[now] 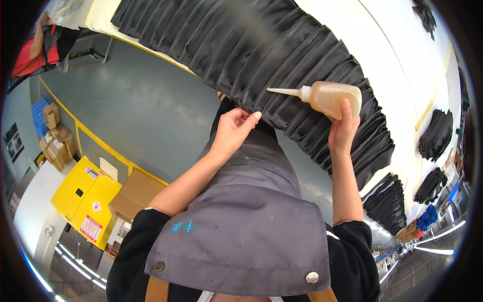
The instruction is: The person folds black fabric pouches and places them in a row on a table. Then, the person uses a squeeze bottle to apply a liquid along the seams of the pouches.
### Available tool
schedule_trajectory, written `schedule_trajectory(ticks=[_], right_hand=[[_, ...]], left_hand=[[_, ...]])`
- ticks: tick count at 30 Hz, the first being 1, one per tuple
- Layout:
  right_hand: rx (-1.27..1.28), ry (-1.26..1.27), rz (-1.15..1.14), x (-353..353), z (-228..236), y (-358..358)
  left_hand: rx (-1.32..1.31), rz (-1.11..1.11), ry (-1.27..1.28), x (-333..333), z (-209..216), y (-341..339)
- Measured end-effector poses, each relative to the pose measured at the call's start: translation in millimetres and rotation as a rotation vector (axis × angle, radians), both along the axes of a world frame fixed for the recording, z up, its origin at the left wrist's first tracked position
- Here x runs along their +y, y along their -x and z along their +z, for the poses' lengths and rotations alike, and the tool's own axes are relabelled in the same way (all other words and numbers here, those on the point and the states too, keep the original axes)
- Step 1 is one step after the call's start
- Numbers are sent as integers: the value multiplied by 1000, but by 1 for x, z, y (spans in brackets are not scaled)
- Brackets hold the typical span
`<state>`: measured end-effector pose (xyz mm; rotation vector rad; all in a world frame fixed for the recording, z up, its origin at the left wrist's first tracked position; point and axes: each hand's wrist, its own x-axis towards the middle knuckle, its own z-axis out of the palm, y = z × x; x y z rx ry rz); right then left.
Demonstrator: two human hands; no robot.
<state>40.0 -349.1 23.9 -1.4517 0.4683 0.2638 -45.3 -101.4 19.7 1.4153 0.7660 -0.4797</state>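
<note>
In my right hand (344, 128) is a squeeze bottle (329, 98) with a long thin nozzle and yellowish contents. It lies almost level above the fabric, its nozzle pointing left. A long row of overlapping black fabric pieces (241, 50) covers the near side of the white table (387, 65). At the row's near edge, my left hand (235, 130) is closed, thumb against fingers, on the edge of one black fabric piece (261, 111). The nozzle tip is apart from the left thumb, a little beyond it and to the right.
More black fabric bundles (436, 135) lie along the table to the right. Yellow-lined grey floor (146, 80) stretches left, with a yellow cabinet (85, 196) and cardboard boxes (58, 143). At the far left sits another person (30, 55) in red.
</note>
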Motion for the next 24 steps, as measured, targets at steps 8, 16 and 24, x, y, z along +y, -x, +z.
schedule_trajectory(ticks=[8,16,24], right_hand=[[67,-101,10,2,4,15],[-70,-355,-513,-38,14,-39],[-196,-27,-380,-47,7,-75]], left_hand=[[3,-11,15,1,-2,0],[11,-112,114,-5,5,7],[2,-91,20,-14,-3,8]])
